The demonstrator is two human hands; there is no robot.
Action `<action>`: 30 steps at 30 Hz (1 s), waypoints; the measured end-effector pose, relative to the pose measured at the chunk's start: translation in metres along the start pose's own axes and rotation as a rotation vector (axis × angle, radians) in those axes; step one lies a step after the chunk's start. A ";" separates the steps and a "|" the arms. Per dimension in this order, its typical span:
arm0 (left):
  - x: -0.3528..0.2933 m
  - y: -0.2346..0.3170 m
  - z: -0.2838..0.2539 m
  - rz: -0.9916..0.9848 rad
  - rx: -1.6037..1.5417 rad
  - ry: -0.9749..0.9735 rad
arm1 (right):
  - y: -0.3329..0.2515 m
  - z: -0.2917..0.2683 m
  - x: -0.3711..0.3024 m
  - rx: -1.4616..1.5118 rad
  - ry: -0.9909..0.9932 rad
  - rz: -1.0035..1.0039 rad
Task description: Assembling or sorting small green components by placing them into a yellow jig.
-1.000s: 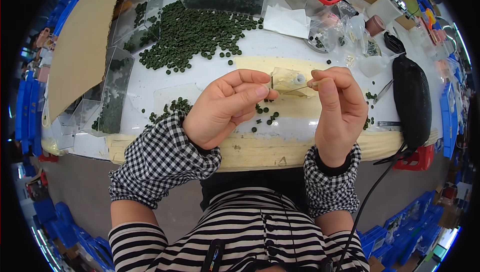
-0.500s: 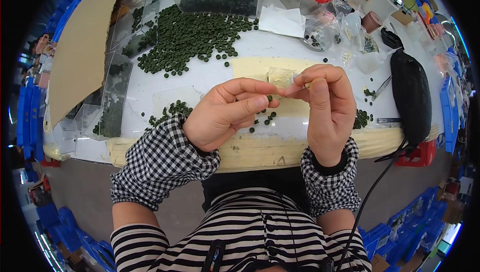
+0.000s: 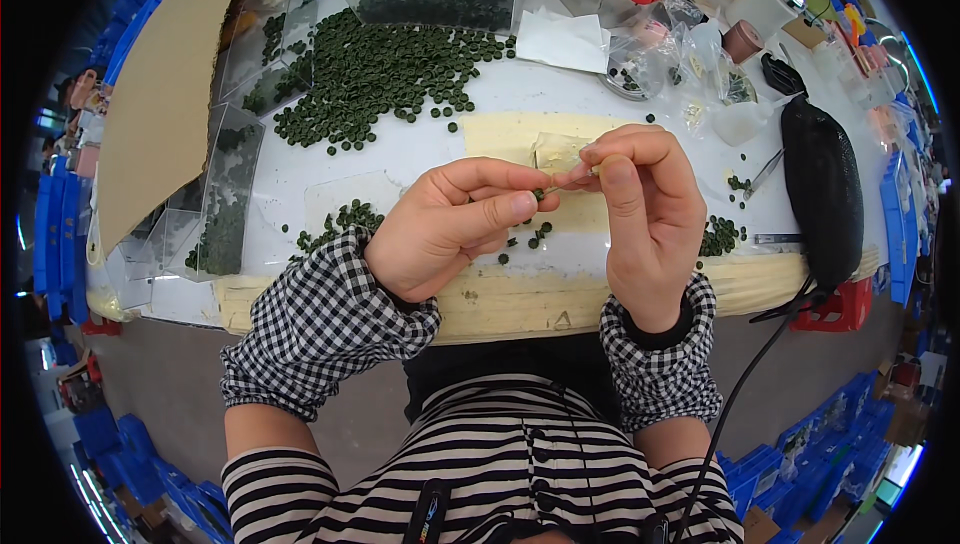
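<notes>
Left hand (image 3: 450, 229) pinches small green disc (image 3: 539, 193) at fingertips, held above near worktop (image 3: 420, 149) edge. Right hand (image 3: 640, 214) fingers closed on small clear bag (image 3: 556, 153). Risk: disc slips, drops among loose discs (image 3: 375, 79); bag mouth closes, misfeed.

A small clear plastic pouch (image 3: 556, 152) is being held up just beyond the right hand (image 3: 640, 219), its fingers pinching the pouch's edge. A clear rectangular tray-pack of dark green discs (image 3: 436, 2) is lying well beyond the left hand (image 3: 455, 229). Crumpled clear bags (image 3: 655, 44) are sitting farther beyond the right hand.
</notes>
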State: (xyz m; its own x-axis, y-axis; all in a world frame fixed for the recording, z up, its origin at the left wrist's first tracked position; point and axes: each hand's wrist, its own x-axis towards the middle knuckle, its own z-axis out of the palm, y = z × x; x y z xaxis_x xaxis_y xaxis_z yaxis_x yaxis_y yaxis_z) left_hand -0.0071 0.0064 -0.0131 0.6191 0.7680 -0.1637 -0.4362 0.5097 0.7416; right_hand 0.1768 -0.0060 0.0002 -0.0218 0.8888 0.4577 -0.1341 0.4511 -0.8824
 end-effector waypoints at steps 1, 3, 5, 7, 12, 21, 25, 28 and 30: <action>0.000 0.000 0.000 0.002 -0.002 -0.002 | 0.000 0.000 0.000 -0.007 -0.003 -0.001; 0.000 0.000 0.000 0.007 -0.007 -0.007 | -0.001 0.000 0.000 -0.019 -0.010 -0.003; 0.000 0.000 0.000 0.006 -0.014 -0.005 | -0.002 -0.001 0.000 0.011 0.035 0.001; -0.001 0.001 0.000 -0.004 -0.018 0.000 | -0.004 -0.002 0.001 -0.013 0.106 -0.017; -0.001 0.004 0.003 -0.010 0.018 0.023 | 0.002 -0.021 0.013 -0.667 0.224 -0.301; 0.000 0.004 0.002 0.009 0.000 0.073 | 0.000 -0.025 0.008 -0.965 0.073 -0.214; -0.002 0.006 0.001 0.015 -0.016 0.071 | -0.018 -0.064 -0.009 -1.070 0.156 0.002; -0.001 0.004 0.000 0.018 -0.054 0.047 | -0.025 -0.085 -0.017 -1.239 0.120 0.141; 0.000 0.004 0.000 0.021 -0.062 0.039 | -0.021 -0.090 -0.020 -1.319 0.058 0.178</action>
State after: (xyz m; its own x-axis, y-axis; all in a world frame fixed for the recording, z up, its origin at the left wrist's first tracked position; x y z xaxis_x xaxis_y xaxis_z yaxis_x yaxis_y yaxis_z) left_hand -0.0089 0.0087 -0.0099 0.5843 0.7925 -0.1747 -0.4888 0.5155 0.7039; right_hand 0.2691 -0.0259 -0.0005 0.1077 0.9308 0.3493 0.9204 0.0395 -0.3891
